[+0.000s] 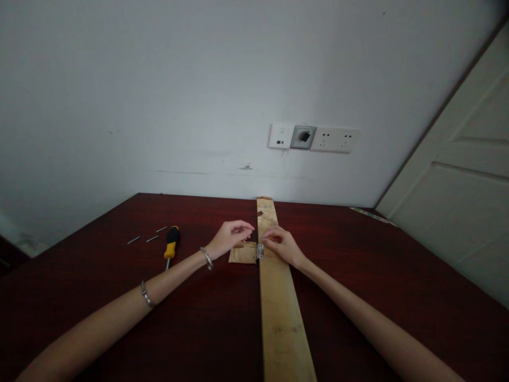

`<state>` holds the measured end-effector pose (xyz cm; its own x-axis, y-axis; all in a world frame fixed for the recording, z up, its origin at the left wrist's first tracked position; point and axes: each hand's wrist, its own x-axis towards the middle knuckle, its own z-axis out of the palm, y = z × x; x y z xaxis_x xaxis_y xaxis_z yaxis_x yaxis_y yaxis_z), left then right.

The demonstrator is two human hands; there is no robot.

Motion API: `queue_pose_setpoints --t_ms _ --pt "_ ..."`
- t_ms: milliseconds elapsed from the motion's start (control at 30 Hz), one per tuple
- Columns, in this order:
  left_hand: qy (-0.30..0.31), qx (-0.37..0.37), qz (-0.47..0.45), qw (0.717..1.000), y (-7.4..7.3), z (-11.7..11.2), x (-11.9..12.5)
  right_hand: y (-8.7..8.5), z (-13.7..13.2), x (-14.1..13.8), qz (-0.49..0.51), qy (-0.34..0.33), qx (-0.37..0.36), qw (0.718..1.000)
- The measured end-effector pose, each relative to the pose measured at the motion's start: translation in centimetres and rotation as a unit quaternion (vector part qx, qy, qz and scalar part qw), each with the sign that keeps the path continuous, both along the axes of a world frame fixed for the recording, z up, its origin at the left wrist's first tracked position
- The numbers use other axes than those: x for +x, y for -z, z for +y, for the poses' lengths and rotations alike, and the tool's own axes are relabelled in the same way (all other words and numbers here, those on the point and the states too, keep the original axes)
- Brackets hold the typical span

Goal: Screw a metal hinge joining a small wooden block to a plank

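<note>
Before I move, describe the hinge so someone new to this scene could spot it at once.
On the dark red table, find the long pale board running toward the wall. Follow its left edge to where a short wood piece meets it, near the right hand. The hinge sits at that joint: small, silvery metal, unlike the wood around it.

The dark red counter [369, 281] meets a white wall [159, 79]. A port plate [280, 136], a grey-framed plate [303, 137] and a white socket panel [334, 139] are mounted in a row above. Dark scuffs [245, 167] mark the wall lower down. A pale panelled door [469, 159] stands at the right.
</note>
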<state>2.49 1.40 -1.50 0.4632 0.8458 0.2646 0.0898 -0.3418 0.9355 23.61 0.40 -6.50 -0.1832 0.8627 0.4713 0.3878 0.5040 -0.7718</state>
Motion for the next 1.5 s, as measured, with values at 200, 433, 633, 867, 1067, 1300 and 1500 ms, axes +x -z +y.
queue_pose_setpoints --t_ms 200,433,633,867,1067,1300,1500 --pt "-0.010 0.008 0.007 1.000 -0.2 0.2 -0.2 -0.1 -0.2 0.0 -0.024 -0.002 0.015 1.000" --pt "-0.014 0.019 -0.001 1.000 -0.2 0.4 -0.3 -0.1 -0.3 0.2 -0.040 -0.013 0.021 0.999" --pt "-0.009 0.015 -0.003 1.000 -0.2 0.4 -0.3 -0.1 -0.2 0.3 -0.056 -0.020 0.022 0.998" --pt "-0.013 0.019 0.003 1.000 -0.3 0.4 -0.3 -0.5 -0.5 0.1 -0.070 -0.018 0.022 0.997" --pt "-0.012 0.018 0.008 1.000 -0.4 0.4 -0.3 -0.2 -0.4 0.2 -0.076 -0.016 0.022 0.997" --pt "-0.004 0.013 -0.002 1.000 -0.5 0.4 -0.4 -0.1 -0.1 0.5 -0.097 -0.011 0.012 0.995" --pt "-0.004 0.015 0.005 1.000 -1.5 0.7 -1.1 -0.7 -0.4 0.7 -0.065 -0.024 -0.029 0.997"
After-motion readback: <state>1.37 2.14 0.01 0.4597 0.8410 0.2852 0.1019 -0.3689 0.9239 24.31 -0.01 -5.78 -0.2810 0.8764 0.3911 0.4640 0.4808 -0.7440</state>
